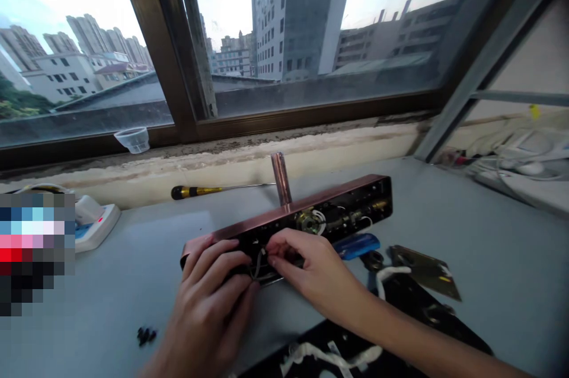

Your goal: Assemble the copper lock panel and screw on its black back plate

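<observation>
A long copper-coloured housing [253,221] lies on the table with its open side facing me, and a copper tube [281,179] sticks up from it. Black inside, it shows a round brass-coloured part [310,221] and several fittings. My left hand [217,283] is wrapped over the housing's left end, fingers on the upper edge and thumb lower down. Inside the opening, my right hand [306,259] pinches at a thin pale wire [259,263] with a small white end. The fingertips partly hide what they hold.
Behind the housing lies a yellow-and-black screwdriver [195,191]. A blue-handled object [357,245], a brass-coloured plate [429,271] and a black panel with white cables [311,354] are at right and front. Small black screws [146,336] lie left; a power strip [98,228] stands farther left.
</observation>
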### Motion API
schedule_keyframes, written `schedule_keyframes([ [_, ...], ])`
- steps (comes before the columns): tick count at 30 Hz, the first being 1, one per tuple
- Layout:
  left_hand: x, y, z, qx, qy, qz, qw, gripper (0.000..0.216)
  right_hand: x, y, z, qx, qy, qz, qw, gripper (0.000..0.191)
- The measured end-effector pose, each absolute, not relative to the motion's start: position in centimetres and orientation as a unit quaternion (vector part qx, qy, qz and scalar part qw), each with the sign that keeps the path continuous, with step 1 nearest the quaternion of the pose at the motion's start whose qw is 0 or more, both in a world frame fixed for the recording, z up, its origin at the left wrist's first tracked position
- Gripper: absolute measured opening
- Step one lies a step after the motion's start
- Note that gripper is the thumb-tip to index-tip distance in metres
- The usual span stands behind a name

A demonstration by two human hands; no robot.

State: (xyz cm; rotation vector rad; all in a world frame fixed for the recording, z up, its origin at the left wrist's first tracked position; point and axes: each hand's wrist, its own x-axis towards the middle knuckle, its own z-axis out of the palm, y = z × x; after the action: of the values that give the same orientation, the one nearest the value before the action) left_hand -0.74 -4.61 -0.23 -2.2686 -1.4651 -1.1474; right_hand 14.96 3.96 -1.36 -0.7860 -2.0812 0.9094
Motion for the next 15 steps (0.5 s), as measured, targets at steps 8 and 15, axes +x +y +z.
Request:
schedule_keyframes([
  [8,-0.23,-4.12,-0.59,-0.753,-0.512,-0.4,0.103,0.014,15.09,3.92,-1.84,-0.301,-0.84,0.221,0.393,0.01],
  [15,0.12,-4.01,-0.52,-0.744,-0.525,-0.397,0.113,0.015,14.81,3.91,-2.05,-0.29,-0.846,0.209,0.396,0.013],
])
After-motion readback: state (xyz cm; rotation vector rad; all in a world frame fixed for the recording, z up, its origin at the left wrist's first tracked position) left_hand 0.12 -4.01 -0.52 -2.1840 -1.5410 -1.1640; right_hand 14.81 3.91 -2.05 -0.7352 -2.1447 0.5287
